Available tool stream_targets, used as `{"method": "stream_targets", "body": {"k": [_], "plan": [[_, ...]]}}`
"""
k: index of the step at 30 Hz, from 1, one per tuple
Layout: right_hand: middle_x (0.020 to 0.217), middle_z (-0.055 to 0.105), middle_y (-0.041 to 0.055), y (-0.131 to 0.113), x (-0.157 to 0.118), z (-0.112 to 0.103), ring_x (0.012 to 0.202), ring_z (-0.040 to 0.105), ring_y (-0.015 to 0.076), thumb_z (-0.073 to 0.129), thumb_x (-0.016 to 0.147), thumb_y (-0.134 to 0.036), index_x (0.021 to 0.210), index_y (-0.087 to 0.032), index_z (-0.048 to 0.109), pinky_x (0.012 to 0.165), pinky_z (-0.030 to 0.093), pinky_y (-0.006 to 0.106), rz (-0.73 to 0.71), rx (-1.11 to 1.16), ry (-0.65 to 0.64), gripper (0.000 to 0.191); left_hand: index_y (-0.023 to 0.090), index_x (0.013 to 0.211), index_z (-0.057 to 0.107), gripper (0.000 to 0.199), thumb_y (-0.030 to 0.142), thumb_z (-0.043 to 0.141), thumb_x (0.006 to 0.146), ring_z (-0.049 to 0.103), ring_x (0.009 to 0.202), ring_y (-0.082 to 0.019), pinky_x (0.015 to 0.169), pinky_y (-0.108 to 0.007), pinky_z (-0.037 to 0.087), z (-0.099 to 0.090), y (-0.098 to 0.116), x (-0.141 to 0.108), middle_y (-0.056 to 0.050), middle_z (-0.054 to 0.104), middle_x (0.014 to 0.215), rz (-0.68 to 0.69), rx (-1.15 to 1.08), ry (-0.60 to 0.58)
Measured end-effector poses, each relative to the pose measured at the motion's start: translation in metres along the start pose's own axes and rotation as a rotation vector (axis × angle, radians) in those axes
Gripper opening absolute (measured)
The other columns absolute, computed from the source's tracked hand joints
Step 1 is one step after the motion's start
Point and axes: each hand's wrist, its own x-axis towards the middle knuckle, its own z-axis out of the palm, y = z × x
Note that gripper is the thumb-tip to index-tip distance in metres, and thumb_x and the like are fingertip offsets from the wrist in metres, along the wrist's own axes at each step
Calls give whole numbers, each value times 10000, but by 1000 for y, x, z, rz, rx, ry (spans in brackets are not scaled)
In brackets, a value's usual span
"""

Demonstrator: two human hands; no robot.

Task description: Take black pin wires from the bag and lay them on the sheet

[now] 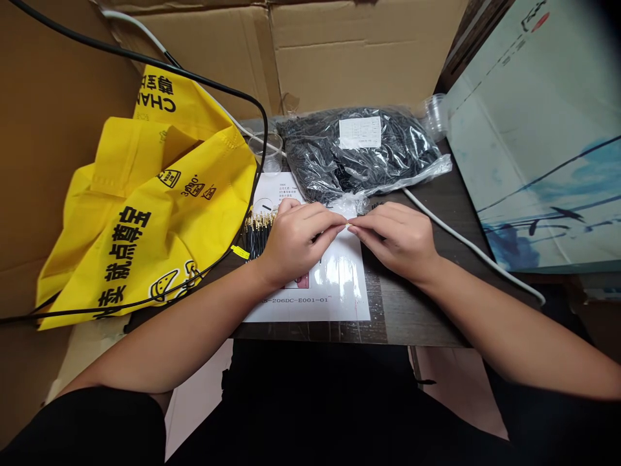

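My left hand (299, 238) and my right hand (402, 238) meet above the printed sheet, thumbs and forefingers pinched together. Between their tips shows a tiny gold-coloured piece (348, 224); most of it is covered by the fingers. Just left of my left hand lies a bundle of short black cables with gold-coloured ends (256, 234), partly hidden by that hand. Beneath both hands is the white printed sheet (339, 294), its surface glossy. Behind them lies a clear plastic bag (402, 152) packed with black cables and bearing a white label.
At the left spreads a crumpled yellow bag (194, 213) with a black cable (179, 71) looping over it. Clear plastic cups (434, 116) stand at the back. A white cable (475, 243) crosses the dark table (412, 317). Cardboard (359, 58) walls the back; a pale painted panel (548, 162) stands right.
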Motion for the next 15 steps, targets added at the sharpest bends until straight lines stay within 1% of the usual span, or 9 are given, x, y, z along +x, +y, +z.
{"method": "stream_targets", "body": {"k": [8,12,15], "plan": [[770,712,13,-1,0,1,689,611,149,681,874,-224,968,-188,713,704,500,311,-3,13,21,105,252,966,708,152,304,565,969,618,771,-97,834,-328,347,0,1,-1,30,721,865,-5,5,-8],[842,743,25,-2,1,0,690,631,144,687,875,-242,1003,-187,704,685,506,296,38,48,61,141,248,958,707,151,308,569,966,621,768,-97,826,-326,347,1,0,-1,29,722,862,1,0,1],[792,730,28,-4,2,-1,664,630,143,690,875,-256,943,-177,701,656,501,287,52,66,61,105,250,958,708,138,306,581,960,624,770,-93,830,-324,348,2,0,-1,35,721,861,6,-2,4]]}}
